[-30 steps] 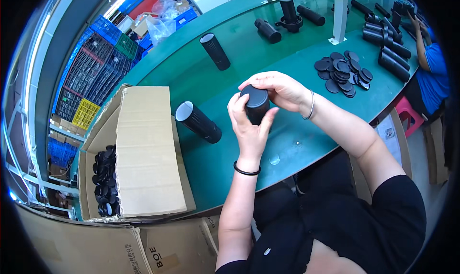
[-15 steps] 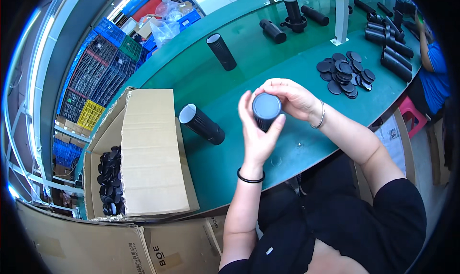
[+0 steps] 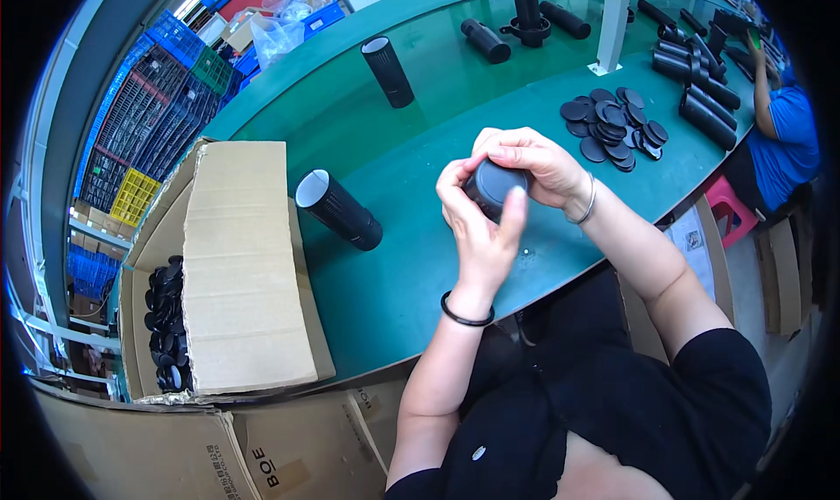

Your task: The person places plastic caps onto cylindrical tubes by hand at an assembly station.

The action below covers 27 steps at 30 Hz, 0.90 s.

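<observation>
A black tube capped with a round black disc point(image 3: 497, 185) is held between my two hands above the green table, its capped end facing up and slightly tilted. My left hand point(image 3: 477, 233) wraps the tube's side, with the thumb along the near right edge. From the far right side my right hand point(image 3: 541, 163) grips the rim, fingers and thumb pressed near the cap's edge. Most of the tube's body is hidden by the fingers. To the left stands a black ribbed tube point(image 3: 343, 213), its pale-lined open end up. Another such tube point(image 3: 388, 73) stands farther back.
A cardboard box point(image 3: 249, 272) with black discs point(image 3: 169, 325) stands at left on the table point(image 3: 411, 299). Loose black discs point(image 3: 612, 128) lie in a pile at right, past a white post point(image 3: 611, 27). Black tubes point(image 3: 707, 115) and a person in blue point(image 3: 787, 137) are beyond.
The whole view has shifted a little. The capped tube in my hands has tilted, and my left thumb has moved up against the cap's edge. My right fingers have shifted along the rim.
</observation>
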Each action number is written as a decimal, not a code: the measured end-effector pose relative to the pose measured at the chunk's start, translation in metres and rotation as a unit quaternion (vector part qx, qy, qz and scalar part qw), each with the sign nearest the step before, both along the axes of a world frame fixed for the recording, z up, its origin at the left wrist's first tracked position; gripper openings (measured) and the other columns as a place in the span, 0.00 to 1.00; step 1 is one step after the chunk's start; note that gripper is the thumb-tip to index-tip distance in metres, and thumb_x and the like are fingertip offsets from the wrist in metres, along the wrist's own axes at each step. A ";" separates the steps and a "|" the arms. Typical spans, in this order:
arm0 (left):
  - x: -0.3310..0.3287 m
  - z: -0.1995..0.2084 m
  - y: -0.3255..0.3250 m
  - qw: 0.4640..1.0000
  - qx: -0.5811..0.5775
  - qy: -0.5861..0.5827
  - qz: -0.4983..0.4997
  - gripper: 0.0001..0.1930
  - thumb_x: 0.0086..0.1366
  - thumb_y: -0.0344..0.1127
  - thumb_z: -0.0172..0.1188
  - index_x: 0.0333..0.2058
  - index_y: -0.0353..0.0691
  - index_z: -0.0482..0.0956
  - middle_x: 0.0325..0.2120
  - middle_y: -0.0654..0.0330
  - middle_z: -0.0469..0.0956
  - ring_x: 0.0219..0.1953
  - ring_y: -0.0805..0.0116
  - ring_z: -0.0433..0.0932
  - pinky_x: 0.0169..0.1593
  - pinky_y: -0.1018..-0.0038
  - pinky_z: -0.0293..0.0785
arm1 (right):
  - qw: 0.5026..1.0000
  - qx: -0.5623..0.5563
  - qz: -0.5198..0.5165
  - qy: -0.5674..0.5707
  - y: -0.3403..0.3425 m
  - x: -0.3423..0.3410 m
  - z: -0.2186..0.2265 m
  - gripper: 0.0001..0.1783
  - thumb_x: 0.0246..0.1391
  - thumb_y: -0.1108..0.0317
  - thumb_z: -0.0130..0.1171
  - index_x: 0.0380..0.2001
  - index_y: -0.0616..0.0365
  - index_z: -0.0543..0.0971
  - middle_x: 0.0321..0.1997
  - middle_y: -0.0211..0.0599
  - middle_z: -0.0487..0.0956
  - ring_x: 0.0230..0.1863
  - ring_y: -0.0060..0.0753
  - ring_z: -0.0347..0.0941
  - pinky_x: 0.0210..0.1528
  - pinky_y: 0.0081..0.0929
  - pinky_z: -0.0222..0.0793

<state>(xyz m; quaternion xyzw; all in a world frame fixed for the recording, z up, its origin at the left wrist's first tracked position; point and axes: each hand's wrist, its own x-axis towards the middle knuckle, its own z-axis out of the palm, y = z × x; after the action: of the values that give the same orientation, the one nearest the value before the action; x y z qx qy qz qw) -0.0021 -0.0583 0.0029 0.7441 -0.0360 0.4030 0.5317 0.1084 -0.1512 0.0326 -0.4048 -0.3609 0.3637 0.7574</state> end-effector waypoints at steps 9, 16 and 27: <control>0.000 -0.004 -0.008 0.961 0.256 0.081 0.066 0.38 0.44 0.46 0.73 0.50 0.35 0.63 0.43 0.50 0.68 0.46 0.52 0.67 0.52 0.60 0.62 | 1.000 -0.007 0.011 -0.027 -0.050 0.005 -0.011 0.16 0.51 0.61 0.61 0.38 0.63 0.79 0.41 0.39 0.73 0.47 0.31 0.68 0.55 0.27 0.61; 0.011 -0.001 -0.007 0.950 0.283 0.124 0.042 0.37 0.45 0.44 0.73 0.50 0.35 0.63 0.42 0.50 0.69 0.46 0.51 0.67 0.52 0.60 0.61 | 0.991 0.009 -0.103 -0.083 -0.050 -0.005 -0.016 0.20 0.47 0.65 0.66 0.43 0.61 0.75 0.45 0.34 0.73 0.52 0.30 0.68 0.53 0.25 0.67; 0.020 0.000 0.035 0.943 0.297 0.047 0.142 0.33 0.51 0.42 0.67 0.53 0.36 0.63 0.45 0.46 0.67 0.49 0.49 0.67 0.54 0.58 0.61 | 0.737 -0.184 -0.345 -0.551 -0.021 0.061 0.031 0.27 0.41 0.76 0.65 0.47 0.59 0.70 0.51 0.41 0.69 0.54 0.42 0.67 0.55 0.33 0.64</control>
<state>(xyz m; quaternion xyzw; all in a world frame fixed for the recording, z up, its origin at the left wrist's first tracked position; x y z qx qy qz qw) 0.0176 -0.0232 0.0027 0.8838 -0.0227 0.4098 0.2244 0.1692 -0.1726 0.0633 -0.7624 -0.4772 -0.1500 0.4105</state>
